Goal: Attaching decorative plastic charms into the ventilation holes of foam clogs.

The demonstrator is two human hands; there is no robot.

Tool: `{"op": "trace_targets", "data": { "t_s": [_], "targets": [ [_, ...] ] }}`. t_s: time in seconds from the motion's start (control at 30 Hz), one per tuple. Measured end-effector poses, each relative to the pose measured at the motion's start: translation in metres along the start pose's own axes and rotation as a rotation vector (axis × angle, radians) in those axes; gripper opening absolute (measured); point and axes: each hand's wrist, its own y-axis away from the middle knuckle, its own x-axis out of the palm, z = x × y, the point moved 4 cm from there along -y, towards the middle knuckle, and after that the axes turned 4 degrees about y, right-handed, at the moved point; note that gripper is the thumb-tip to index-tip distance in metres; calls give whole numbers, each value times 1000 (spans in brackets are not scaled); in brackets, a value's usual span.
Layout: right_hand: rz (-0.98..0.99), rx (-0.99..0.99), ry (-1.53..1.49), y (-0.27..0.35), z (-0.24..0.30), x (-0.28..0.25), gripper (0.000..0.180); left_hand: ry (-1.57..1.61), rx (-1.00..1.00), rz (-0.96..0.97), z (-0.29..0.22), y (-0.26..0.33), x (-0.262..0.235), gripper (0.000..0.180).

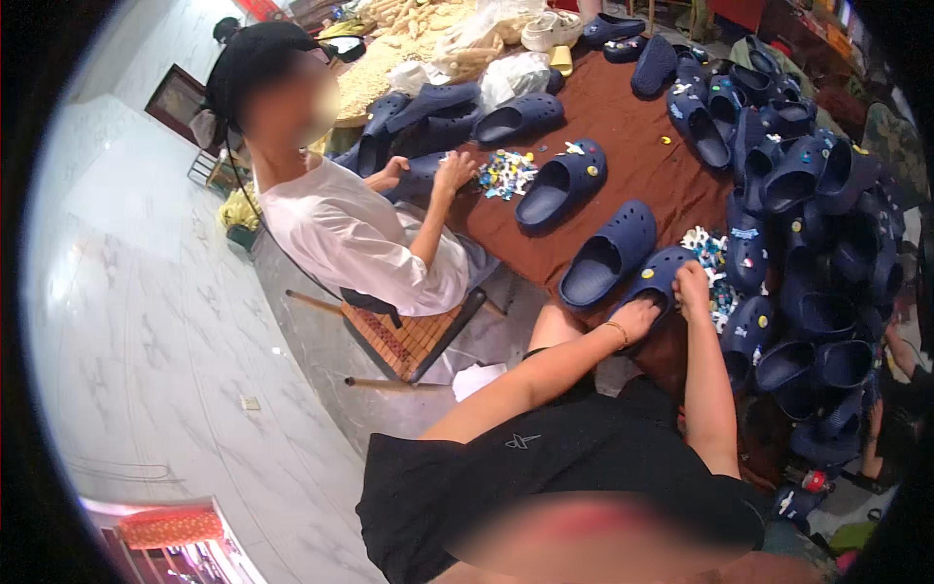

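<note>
A navy foam clog [669, 265] with a round yellow charm [647, 274] on its upper sits in front of me at the table's near edge. My left hand [638, 319] reaches into its foot opening and grips it, the fingertips hidden inside. Closed in a pinch, my right hand [692, 290] touches the right side of the clog's upper; whatever is between its fingers is too small to make out. Just left lies a plain navy clog [608, 255] with bare holes. A heap of white, blue and yellow shoe charms [722, 292] lies beside my right hand.
Many decorated navy clogs [812, 243] are piled along the right. Across to the left, a co-worker [360, 214] on a woven-seat stool [413, 336] handles a clog near another charm heap [508, 175]. A decorated clog [562, 187] stands on the brown table cover [637, 146].
</note>
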Motion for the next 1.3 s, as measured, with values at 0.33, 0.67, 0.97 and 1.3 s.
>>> {"op": "trace_targets", "data": {
  "t_s": [0.33,0.67,0.97,1.3],
  "targets": [
    [196,-312,1548,22,48,88,29,-165,-56,231,11,0,21,32],
    [183,-215,1611,27,52,95,37,-73,-110,375,-1,-1,5,28],
    [269,-96,1609,20,70,85,47,-81,-27,217,2,0,10,38],
    [260,-485,1433,0,45,74,24,-127,-176,312,-8,-7,-13,24]
  ]
}}
